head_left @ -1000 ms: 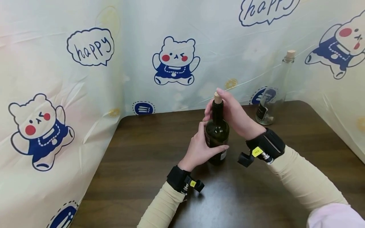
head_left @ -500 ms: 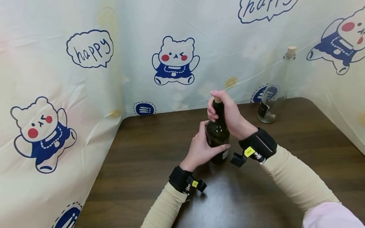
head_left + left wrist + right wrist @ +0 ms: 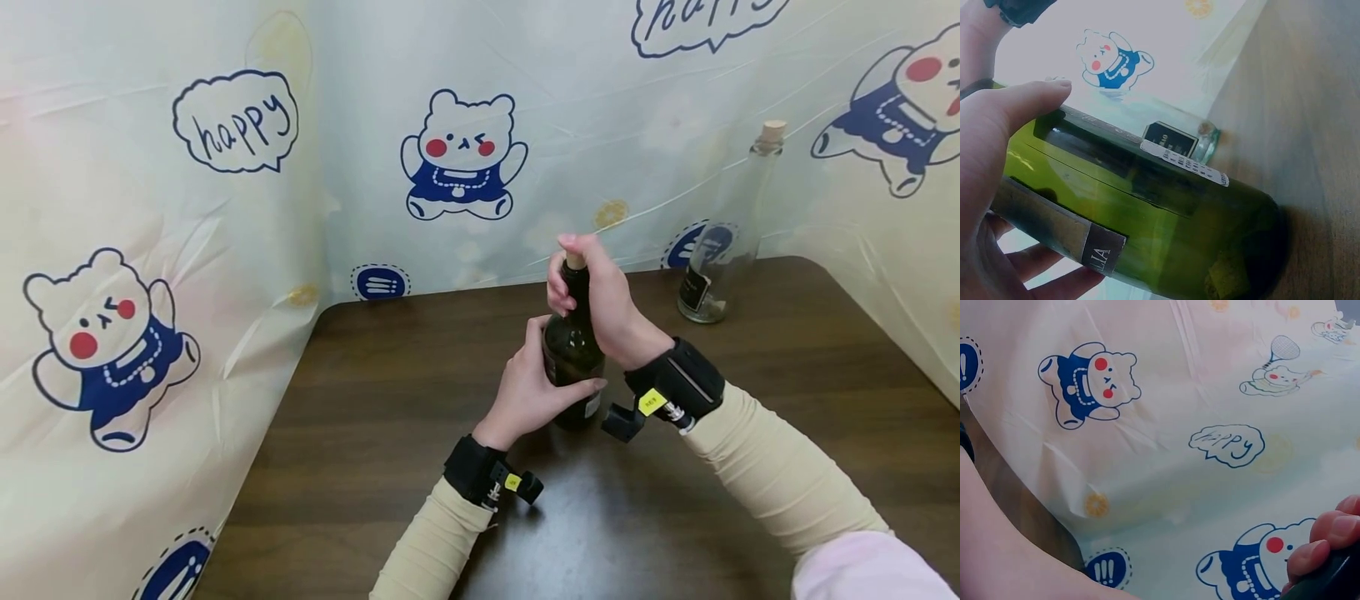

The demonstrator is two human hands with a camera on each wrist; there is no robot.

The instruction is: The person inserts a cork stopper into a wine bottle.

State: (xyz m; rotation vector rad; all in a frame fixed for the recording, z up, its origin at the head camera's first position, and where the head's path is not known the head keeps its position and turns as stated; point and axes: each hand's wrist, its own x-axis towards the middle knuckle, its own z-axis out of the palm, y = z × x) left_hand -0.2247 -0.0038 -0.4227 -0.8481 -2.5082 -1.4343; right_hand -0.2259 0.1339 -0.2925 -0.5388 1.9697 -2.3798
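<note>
The right hand [image 3: 600, 300] has come down over the neck of the green bottle [image 3: 573, 358] in the last second: its fingers now curl round the neck and its thumb lies over the cork [image 3: 575, 262], where before the cork stood clear. The left hand [image 3: 528, 392] still wraps the bottle's body, holding it upright on the surface [image 3: 360, 433]. The cork looks seated, so pressing it home seems about finished.
</note>
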